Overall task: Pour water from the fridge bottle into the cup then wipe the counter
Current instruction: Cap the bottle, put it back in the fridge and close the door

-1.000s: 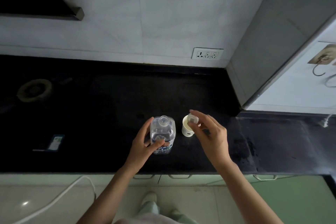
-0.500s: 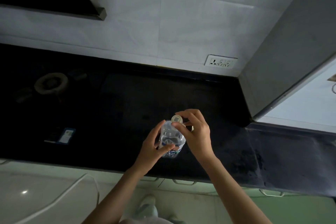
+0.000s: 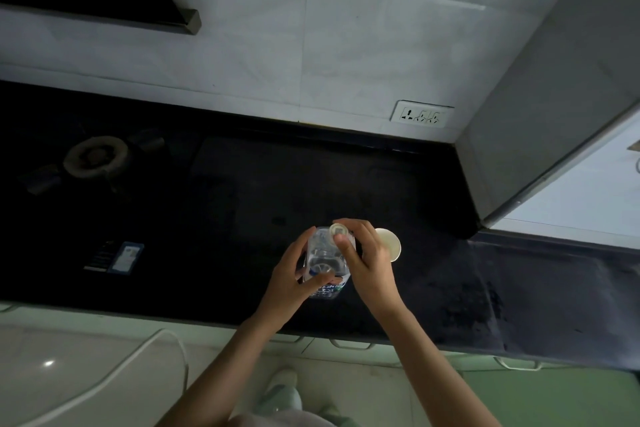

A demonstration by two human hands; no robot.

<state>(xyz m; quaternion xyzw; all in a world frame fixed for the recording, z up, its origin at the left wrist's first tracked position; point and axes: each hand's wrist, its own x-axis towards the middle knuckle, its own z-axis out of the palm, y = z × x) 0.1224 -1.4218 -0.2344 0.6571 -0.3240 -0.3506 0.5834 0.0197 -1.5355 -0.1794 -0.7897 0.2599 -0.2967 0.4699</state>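
A clear plastic water bottle (image 3: 325,262) stands upright on the black counter (image 3: 242,218), near its front edge. My left hand (image 3: 294,274) wraps around the bottle's left side. My right hand (image 3: 363,256) pinches the pale bottle cap (image 3: 338,229) between its fingertips, right at the top of the bottle. Whether the cap is on the neck or just above it is unclear. A white paper cup (image 3: 389,243) stands just right of the bottle, partly hidden behind my right hand.
A gas burner (image 3: 95,158) sits at the counter's back left, and a small flat card or packet (image 3: 123,257) lies left of the bottle. A wall socket (image 3: 420,114) is behind. A grey wall corner (image 3: 502,166) juts in at right. A white cable (image 3: 138,357) hangs below the counter edge.
One second ago my right hand held the cap over the cup; it has moved left with the cap to the top of the bottle. The left hand keeps its grip.
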